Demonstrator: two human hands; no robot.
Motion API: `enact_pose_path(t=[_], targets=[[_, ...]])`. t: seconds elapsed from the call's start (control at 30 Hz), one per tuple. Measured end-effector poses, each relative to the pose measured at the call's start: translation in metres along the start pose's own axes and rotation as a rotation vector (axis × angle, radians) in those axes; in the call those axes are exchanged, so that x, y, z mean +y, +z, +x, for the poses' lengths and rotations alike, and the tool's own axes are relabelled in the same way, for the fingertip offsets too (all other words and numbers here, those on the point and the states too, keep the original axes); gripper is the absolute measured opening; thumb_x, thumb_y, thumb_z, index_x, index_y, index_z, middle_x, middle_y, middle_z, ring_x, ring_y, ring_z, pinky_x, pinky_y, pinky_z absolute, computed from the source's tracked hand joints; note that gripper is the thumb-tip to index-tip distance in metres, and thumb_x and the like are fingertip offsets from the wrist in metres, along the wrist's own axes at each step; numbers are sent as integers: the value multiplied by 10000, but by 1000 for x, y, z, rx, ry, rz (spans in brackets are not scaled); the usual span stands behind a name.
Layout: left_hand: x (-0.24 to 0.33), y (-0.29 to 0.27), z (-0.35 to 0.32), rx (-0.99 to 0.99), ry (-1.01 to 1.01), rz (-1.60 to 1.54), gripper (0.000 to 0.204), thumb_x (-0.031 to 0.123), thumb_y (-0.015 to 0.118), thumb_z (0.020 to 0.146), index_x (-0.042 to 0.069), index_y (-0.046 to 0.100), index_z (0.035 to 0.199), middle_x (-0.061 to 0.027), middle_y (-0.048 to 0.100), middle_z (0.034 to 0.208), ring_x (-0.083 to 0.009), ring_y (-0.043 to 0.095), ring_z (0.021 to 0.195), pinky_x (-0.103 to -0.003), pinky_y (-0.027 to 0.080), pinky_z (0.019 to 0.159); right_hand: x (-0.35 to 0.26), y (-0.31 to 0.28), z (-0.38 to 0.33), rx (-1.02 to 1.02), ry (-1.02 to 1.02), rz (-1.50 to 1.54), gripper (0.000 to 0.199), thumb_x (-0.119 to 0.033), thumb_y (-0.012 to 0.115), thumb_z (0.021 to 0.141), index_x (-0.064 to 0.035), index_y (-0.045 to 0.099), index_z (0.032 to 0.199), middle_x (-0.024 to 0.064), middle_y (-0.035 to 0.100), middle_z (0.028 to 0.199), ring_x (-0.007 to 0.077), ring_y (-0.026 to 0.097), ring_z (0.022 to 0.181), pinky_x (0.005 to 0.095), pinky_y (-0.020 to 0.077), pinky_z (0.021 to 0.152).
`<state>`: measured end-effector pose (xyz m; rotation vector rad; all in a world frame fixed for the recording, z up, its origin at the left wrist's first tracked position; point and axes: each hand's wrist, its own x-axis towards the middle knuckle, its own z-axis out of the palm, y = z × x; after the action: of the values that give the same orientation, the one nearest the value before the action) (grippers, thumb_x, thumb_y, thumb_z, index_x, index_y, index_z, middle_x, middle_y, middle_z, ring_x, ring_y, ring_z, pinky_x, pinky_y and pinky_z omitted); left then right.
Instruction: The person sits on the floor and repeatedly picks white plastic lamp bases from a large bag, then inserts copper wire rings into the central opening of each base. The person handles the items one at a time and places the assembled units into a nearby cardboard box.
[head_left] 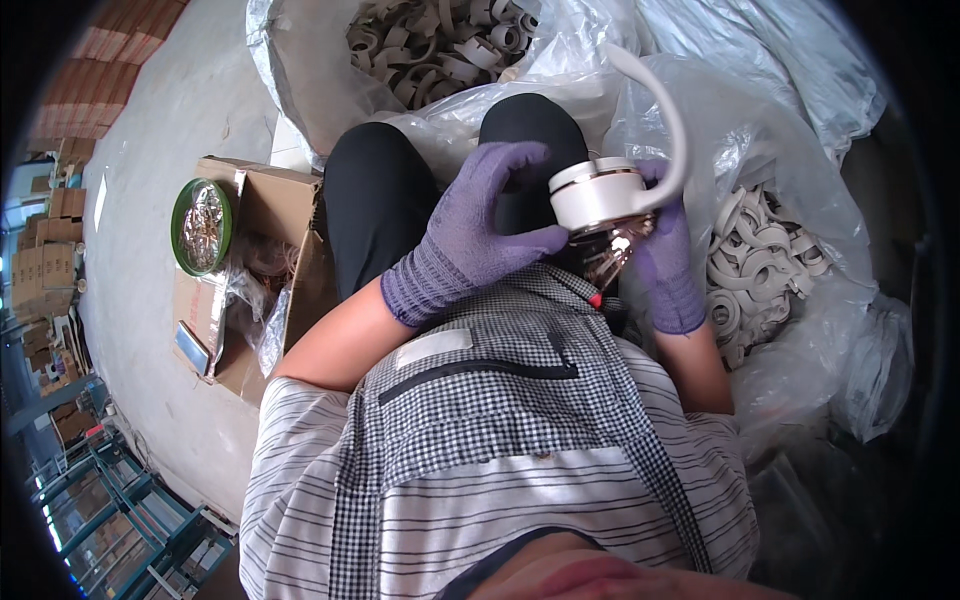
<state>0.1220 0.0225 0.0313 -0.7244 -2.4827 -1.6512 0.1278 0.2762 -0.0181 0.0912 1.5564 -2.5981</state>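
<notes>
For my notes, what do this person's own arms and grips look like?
The left grip and right grip both wear purple knit gloves with ribbed cuffs. The forearms are bare, up to white sleeves with thin dark stripes.

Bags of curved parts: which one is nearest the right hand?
The right-side bag, close beside the right hand; the top-edge bag lies farther off, beyond the knees.
</notes>
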Motion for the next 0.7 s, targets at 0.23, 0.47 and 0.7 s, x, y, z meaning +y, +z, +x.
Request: enact_pose_path(t=[0.23,0.47,0.7], targets=[[22,19,4,-1,209,3,683,231,905,758,10,606,1331,-166,626,1260,-304,648,1130,-383,524,983,22,-19,-32,-177,-278,-742,478,-214,643,985,-14,520,1401,170,631,1320,296,645,1205,392,546,1008],[26,23,17,-180,279,-129,647,258,860,816,2,602,1352,-207,595,1331,-360,608,1218,-421,496,1052,-18,-35,-50,-96,-270,-600,554,-233,686,948,-38,524,1441,131,690,1231,212,621,973,321,528,836],[-17,22,5,-189,28,-187,516,129,788,878,-13,608,1340,-160,627,1310,-264,606,1216,-365,445,1087,-37,-153,-79,371,-413,718,558,-329,641,1032,-56,480,1492,191,554,1511,69,360,585,212,457,758]])
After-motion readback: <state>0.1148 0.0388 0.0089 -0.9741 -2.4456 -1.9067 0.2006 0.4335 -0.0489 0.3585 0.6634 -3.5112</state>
